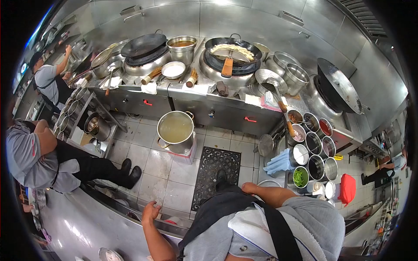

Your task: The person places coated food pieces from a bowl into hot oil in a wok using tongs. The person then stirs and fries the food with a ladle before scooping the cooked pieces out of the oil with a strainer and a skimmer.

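My left hand (150,212) hangs beside the steel counter (74,213), fingers loosely apart with nothing in them. Close to my waist, my right hand (249,188) is curled into a fist against the black apron (217,213); nothing shows in it. Ahead on the range, a wok (211,45) holds pale yellowish food, and a strainer with an orange wooden handle (227,67) lies across it. A large pot (175,127) of cloudy liquid stands on the floor in front of me. To my right are several round containers, including one of chopped greens (300,177).
One person (39,156) stands at left with arms folded; another person (50,80) works farther back. A black rubber mat (216,174) lies on the tiles. A blue cloth (277,162) hangs by the containers, and a large wok (339,85) tilts at right.
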Motion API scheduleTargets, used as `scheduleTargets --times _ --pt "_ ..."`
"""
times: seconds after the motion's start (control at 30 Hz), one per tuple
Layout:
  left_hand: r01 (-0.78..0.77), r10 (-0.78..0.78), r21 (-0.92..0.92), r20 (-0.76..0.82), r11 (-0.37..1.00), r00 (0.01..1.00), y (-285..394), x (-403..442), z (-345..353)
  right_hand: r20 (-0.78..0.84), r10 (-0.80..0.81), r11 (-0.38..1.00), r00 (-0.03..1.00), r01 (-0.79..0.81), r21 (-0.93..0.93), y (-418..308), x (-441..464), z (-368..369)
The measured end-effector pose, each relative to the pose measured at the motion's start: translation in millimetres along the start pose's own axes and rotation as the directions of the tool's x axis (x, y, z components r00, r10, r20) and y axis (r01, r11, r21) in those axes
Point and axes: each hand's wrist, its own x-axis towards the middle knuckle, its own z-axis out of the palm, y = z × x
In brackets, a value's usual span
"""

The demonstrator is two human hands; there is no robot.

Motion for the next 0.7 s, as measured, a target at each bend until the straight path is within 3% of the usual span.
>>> scheduleTargets --times 0.07,0.27,0.37,0.57,0.67,0.7 --pt "-0.003 0.003 -0.009 0.005 1.0 1.0 -0.3 -0.4 -0.5 0.008 0.016 0.994 1.0 -0.017 0.108 -3.2 -11.8 -7.3" --pt "0.006 -0.006 -0.024 0.011 1.0 1.0 2.7 0.3 -0.3 -0.076 0.029 0.982 0.997 -0.014 0.188 1.8 -3.6 -0.8" --pt "-0.004 0.005 -0.036 0.015 0.999 1.0 1.5 4.3 0.4 -0.018 -0.11 0.991 0.994 0.108 -0.082 10.5 11.2 3.1" --pt "-0.011 0.011 -0.003 0.016 1.0 1.0 2.4 3.8 0.5 -0.104 -0.05 0.995 0.993 0.058 0.08 4.6 -6.7 -4.9" --pt "0.005 -0.004 -0.014 0.011 1.0 1.0 1.5 1.7 0.0 -0.007 -0.198 0.947 0.98 0.19 -0.259 5.2 5.8 -2.4" --pt "0.011 -0.01 -0.019 0.019 1.0 1.0 1.0 3.4 0.1 -0.033 -0.156 0.976 0.987 0.149 -0.16 4.1 6.7 -1.3"
